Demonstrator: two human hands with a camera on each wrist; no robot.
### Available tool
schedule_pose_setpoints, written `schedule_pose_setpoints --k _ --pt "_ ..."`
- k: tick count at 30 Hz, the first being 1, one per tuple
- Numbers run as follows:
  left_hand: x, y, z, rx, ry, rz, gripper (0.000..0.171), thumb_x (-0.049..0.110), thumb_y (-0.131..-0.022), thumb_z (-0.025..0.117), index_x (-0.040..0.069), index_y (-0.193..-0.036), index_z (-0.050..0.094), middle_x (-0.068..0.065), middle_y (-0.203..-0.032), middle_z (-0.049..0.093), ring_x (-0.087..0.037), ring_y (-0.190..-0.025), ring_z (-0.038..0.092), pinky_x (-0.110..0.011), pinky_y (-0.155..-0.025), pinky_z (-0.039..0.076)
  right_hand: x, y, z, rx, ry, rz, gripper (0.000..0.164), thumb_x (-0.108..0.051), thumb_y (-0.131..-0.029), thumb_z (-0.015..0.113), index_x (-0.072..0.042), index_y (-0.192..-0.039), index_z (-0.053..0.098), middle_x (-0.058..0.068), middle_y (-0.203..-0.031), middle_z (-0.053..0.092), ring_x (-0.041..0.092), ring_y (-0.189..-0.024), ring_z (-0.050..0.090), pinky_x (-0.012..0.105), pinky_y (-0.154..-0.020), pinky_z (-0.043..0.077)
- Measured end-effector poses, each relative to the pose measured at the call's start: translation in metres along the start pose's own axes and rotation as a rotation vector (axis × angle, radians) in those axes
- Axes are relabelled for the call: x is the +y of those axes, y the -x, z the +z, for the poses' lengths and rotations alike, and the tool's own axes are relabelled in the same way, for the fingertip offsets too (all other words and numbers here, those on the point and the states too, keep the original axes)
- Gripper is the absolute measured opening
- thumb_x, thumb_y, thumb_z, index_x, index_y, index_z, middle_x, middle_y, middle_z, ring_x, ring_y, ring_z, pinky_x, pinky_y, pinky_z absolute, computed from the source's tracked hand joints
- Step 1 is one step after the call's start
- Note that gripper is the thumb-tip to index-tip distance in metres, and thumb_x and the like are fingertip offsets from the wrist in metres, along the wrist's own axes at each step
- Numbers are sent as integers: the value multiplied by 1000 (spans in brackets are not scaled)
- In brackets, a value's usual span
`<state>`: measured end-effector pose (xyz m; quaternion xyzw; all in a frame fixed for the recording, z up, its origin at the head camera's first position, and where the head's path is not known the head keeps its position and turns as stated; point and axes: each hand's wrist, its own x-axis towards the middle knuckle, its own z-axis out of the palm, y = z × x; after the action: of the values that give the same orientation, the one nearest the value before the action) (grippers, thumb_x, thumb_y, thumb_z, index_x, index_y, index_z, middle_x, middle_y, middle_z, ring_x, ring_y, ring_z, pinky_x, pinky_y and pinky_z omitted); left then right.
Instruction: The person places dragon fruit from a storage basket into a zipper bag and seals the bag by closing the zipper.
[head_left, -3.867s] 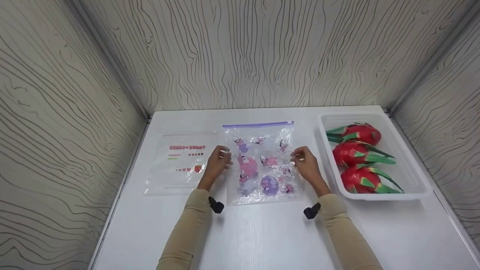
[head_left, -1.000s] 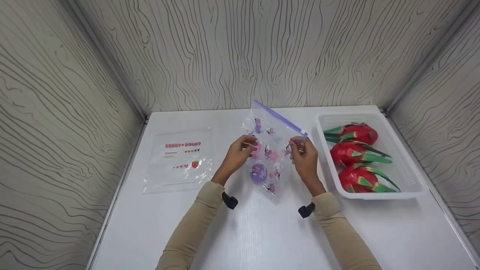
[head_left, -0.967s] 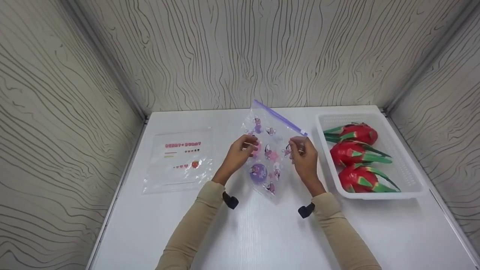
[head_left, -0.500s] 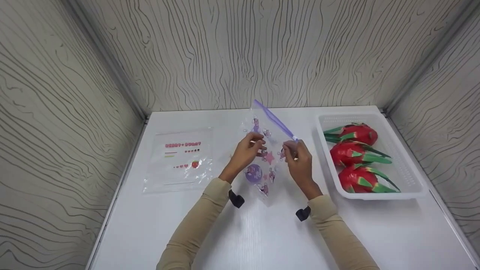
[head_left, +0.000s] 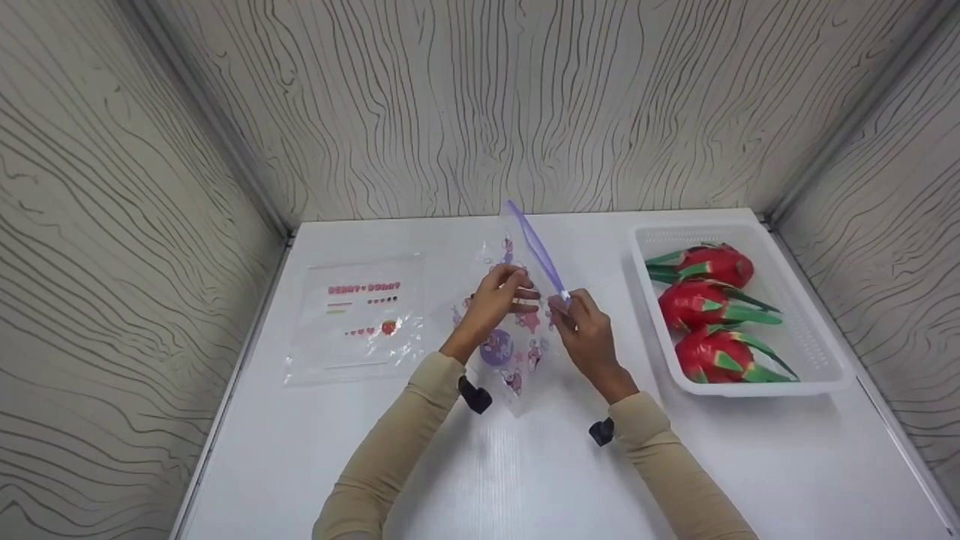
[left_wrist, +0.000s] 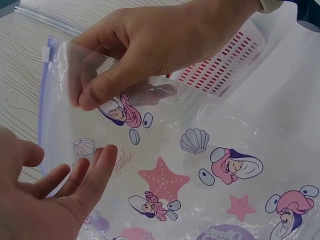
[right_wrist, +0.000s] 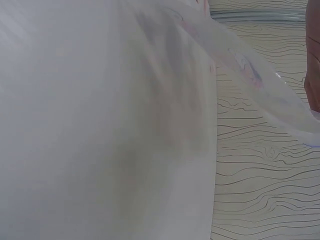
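Observation:
A clear zip bag (head_left: 496, 347), printed with pink starfish and cartoon shells, stands tilted above the table in the head view. Its purple zip strip (head_left: 536, 244) runs down toward my right, with a white slider (left_wrist: 46, 54) at the near end. My right hand (head_left: 589, 330) pinches the bag's edge just below that slider, thumb in front. My left hand (left_wrist: 50, 200) is in front of the printed side, fingers loosely spread and gripping nothing; whether they touch the film I cannot tell. In the right wrist view the bag (right_wrist: 250, 75) is partly blurred.
At the right, a white basket (head_left: 832, 352) holds three red dragon fruits (head_left: 712, 304) with green leaves. A second clear bag (head_left: 364, 300) with red lettering lies flat on the white table (head_left: 517, 480) to the left. Wood-patterned walls (head_left: 480, 112) stand behind and beside the table.
The bag, first flat on the table between both hands, is lifted and tilted. Over the last second my right hand has drawn its slider corner leftward and nearer; my left hand has shifted right.

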<state>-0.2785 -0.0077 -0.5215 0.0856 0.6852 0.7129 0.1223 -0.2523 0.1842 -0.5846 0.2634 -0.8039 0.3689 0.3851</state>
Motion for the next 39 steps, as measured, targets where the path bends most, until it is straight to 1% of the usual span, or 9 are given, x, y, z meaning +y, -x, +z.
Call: schedule_pose_setpoints --k 7,12,17,20,23,27,30,33,39 --pt "1 -1 0 99 46 -30 41 42 -112 53 2 -120 57 -16 -109 62 -24 -93 73 -42 -83 67 -1 1 2 -53 29 -129 27 12 -84 82 0 -106 70 12 -97 67 17 -64 67 29 -55 59" --pt "1 -2 0 130 28 -32 54 49 -108 58 -3 -121 56 -21 -106 63 -21 -85 73 -39 -77 68 -1 2 2 -98 62 -205 24 11 -86 80 -2 -102 66 11 -95 67 17 -64 69 29 -58 61" --pt "1 -2 0 129 -5 -13 34 37 -108 59 2 -112 60 -27 -112 64 -23 -85 73 -41 -77 68 -2 3 3 -104 58 -215 28 10 -83 82 -2 -103 66 9 -94 66 14 -60 64 25 -54 58" --pt "0 -3 0 129 -18 15 23 26 -108 55 4 -105 61 -18 -105 63 -21 -84 72 -41 -77 68 -1 4 3 -111 6 -184 28 3 -86 82 -1 -108 66 8 -94 65 14 -59 60 23 -50 54" --pt "0 -4 -1 141 -34 31 19 21 -106 55 4 -102 62 -9 -97 62 -19 -82 70 -46 -81 68 1 6 3 -133 -91 -148 24 -16 -99 76 -2 -115 65 6 -95 64 16 -61 60 26 -48 52" --pt "-1 -6 -2 156 -95 35 18 20 -105 57 3 -102 63 -5 -93 61 -19 -85 69 -49 -87 66 1 6 1 -161 -212 -80 44 -47 -109 57 -5 -120 66 6 -97 65 19 -70 63 25 -52 53" --pt "-1 -7 -2 159 -162 40 18 20 -105 58 3 -103 64 -6 -95 64 -21 -86 73 -45 -85 67 0 4 1 -158 -286 -4 54 -56 -109 50 -6 -120 68 9 -97 67 21 -78 65 22 -58 53" --pt "-1 -7 -1 156 -209 52 17 18 -103 60 2 -106 64 -10 -99 68 -24 -88 76 -42 -83 67 0 1 1 -141 -342 91 54 -53 -110 51 -3 -120 69 14 -100 68 24 -83 67 19 -63 55" --pt "1 -6 -1 121 -289 115 20 12 -100 62 4 -118 63 -16 -115 69 -22 -99 73 -38 -82 67 -2 -11 2 -146 -417 320 24 -5 -106 60 8 -126 63 22 -106 68 33 -79 69 27 -51 57"
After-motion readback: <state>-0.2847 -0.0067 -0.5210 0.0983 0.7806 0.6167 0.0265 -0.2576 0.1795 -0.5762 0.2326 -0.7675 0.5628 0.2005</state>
